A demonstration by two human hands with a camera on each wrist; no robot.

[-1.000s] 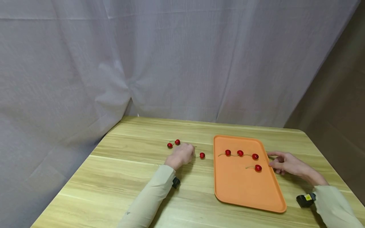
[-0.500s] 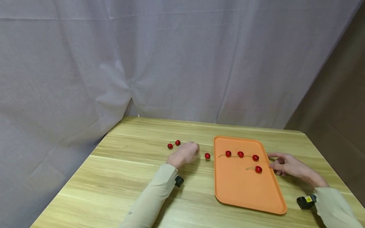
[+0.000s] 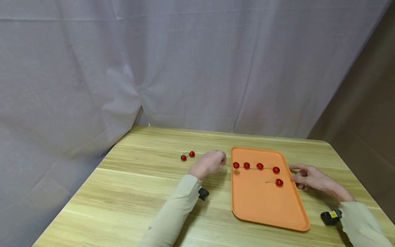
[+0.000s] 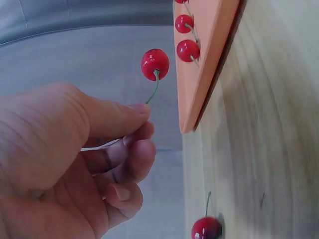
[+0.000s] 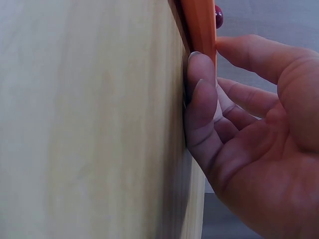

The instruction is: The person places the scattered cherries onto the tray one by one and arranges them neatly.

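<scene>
My left hand (image 3: 221, 162) pinches the thin stem of a red cherry (image 3: 236, 165) between thumb and fingers (image 4: 140, 112). That held cherry (image 4: 155, 64) hangs just over the left rim of the orange tray (image 3: 262, 206). Several more cherries lie on the tray, three in a row (image 3: 260, 166) and one (image 3: 279, 182) nearer me. Two cherries (image 3: 188, 155) lie on the table left of my left hand. My right hand (image 3: 294, 173) rests on the table at the tray's right rim (image 5: 199, 25), its loosely curled fingertips (image 5: 199, 67) touching the rim and holding nothing.
The wooden table (image 3: 139, 192) runs up to a grey curtain (image 3: 185, 68) at the back and left. Its right edge drops off beside my right sleeve (image 3: 361, 223). Black wrist devices (image 3: 331, 217) sit on both forearms.
My left hand has carried the cherry by its stem to the right, from the table up to the tray's left rim. The right hand has stayed at the tray's right edge.
</scene>
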